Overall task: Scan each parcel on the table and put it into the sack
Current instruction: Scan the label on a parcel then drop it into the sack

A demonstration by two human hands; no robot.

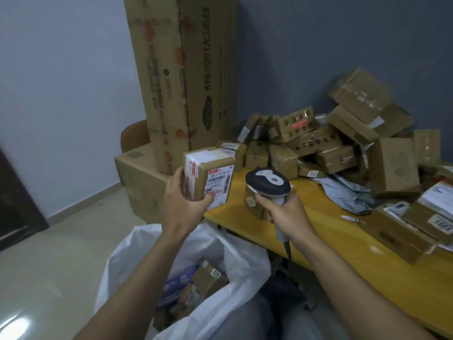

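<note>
The yellow desk (318,231) carries a loose pile of brown parcels (318,143) against the wall, with grey mailer bags (343,190) in front of it. A tall carton (181,77) stands on end beyond the desk's left end. One small box (253,204) on the desk is partly hidden by the scanner (268,181). The white sack (220,253) lies open below the desk corner and apparently holds several packages. The left grip (182,200) is curled round a labelled parcel (208,175), upright above the sack. The right grip (285,212) is closed round the scanner handle, with the scanner's head near the parcel but not touching it.
</note>
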